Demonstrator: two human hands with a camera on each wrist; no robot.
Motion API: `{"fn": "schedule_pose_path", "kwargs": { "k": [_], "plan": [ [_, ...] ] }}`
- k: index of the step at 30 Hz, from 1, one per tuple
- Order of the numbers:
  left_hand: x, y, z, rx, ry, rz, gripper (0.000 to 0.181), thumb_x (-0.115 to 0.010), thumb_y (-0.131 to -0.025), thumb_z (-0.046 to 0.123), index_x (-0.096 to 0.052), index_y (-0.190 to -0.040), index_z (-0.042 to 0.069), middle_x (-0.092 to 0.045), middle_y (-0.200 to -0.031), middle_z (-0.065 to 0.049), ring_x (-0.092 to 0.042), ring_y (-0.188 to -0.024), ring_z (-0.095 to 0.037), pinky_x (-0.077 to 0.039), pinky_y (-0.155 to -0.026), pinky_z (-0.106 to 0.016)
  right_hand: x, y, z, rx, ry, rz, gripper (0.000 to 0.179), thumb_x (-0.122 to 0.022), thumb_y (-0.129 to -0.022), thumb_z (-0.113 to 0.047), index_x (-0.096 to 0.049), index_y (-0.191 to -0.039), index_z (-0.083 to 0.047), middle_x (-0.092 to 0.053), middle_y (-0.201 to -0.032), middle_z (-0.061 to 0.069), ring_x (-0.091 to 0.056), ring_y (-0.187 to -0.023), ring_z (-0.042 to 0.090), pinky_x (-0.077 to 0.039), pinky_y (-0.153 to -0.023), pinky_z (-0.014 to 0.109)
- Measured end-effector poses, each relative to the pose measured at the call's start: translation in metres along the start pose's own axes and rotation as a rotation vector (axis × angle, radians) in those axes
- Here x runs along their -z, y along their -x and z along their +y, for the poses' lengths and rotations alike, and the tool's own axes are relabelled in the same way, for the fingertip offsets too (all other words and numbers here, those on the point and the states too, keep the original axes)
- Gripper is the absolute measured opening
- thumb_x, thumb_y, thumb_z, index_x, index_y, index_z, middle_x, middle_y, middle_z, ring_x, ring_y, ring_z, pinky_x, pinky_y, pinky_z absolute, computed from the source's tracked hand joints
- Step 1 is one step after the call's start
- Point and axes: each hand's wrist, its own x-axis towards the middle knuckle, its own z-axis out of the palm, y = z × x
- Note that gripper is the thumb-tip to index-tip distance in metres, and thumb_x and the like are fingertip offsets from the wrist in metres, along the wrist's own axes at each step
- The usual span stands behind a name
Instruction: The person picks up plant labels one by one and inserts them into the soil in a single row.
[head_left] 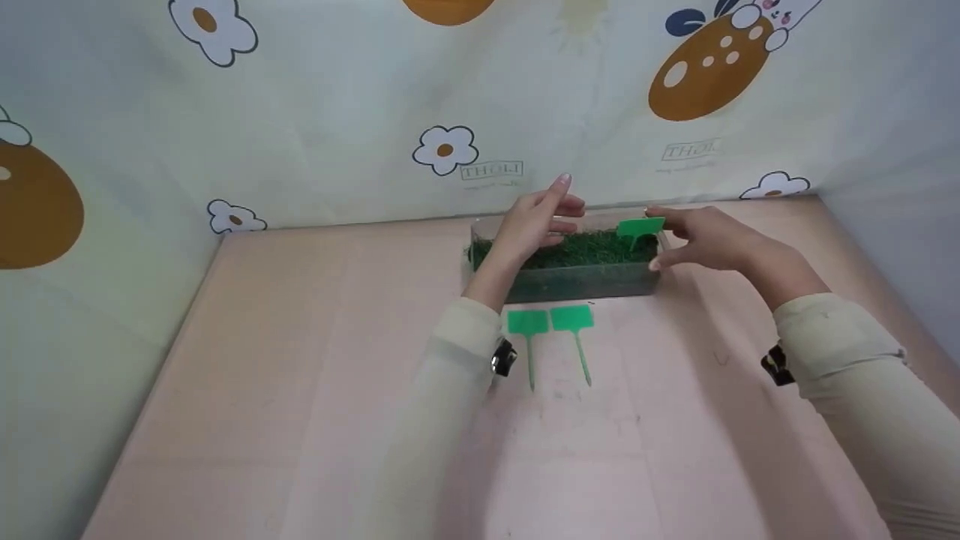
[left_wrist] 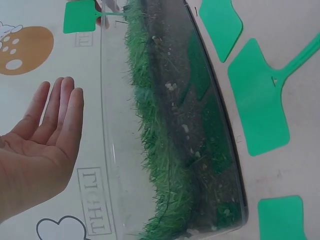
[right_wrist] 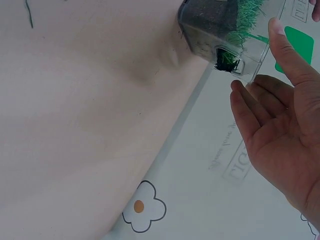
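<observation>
A clear plastic planter box (head_left: 585,281) with green grass (head_left: 581,249) and dark soil stands against the back wall. One green plant label (head_left: 640,226) stands in the grass at its right end. My right hand (head_left: 709,236) is around that end, thumb at the front and fingers at the back corner; in the right wrist view its fingers (right_wrist: 245,107) look nearly straight. My left hand (head_left: 529,225) hovers over the left part, fingers loosely extended and holding nothing. In front of the box lie more green plant labels (head_left: 572,318); the left wrist view shows a third label (left_wrist: 281,217).
A pinkish table top (head_left: 300,375) spreads in front of and beside the box. Behind it rises a pale sheet wall (head_left: 337,112) printed with flowers and brown shapes. Another wall (head_left: 900,150) closes off the right side.
</observation>
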Motion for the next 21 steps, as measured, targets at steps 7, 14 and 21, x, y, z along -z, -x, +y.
{"fn": "schedule_pose_path", "kwargs": {
  "k": [7,14,21],
  "plan": [
    [0.0,0.004,0.003,-0.003,-0.015,-0.022,0.059,-0.032,-0.107,0.051,-0.065,-0.126,0.006,-0.068,-0.126,-0.008,-0.068,-0.112,-0.022,-0.056,-0.094,-0.031,-0.001,0.0,0.0,-0.007,-0.008,-0.005,0.09,-0.077,-0.087,-0.037,-0.029,-0.156,-0.006,-0.036,-0.158,0.023,-0.035,-0.143,0.048,-0.035,-0.113,0.06],
    [0.001,0.008,0.003,-0.014,-0.01,-0.025,0.058,-0.033,-0.107,0.05,-0.066,-0.125,0.007,-0.068,-0.126,-0.008,-0.068,-0.114,-0.023,-0.056,-0.095,-0.032,-0.001,0.0,-0.001,-0.009,0.013,-0.006,0.09,-0.077,-0.087,-0.037,-0.029,-0.156,-0.006,-0.036,-0.157,0.024,-0.036,-0.143,0.048,-0.036,-0.113,0.06],
    [0.002,0.015,0.008,-0.019,-0.027,-0.044,0.057,-0.033,-0.107,0.049,-0.065,-0.128,0.006,-0.067,-0.128,-0.01,-0.067,-0.116,-0.023,-0.055,-0.098,-0.033,0.0,0.001,-0.002,-0.008,0.018,-0.003,0.09,-0.077,-0.087,-0.038,-0.028,-0.157,-0.006,-0.036,-0.157,0.024,-0.036,-0.143,0.047,-0.036,-0.113,0.06]
  ]
}}
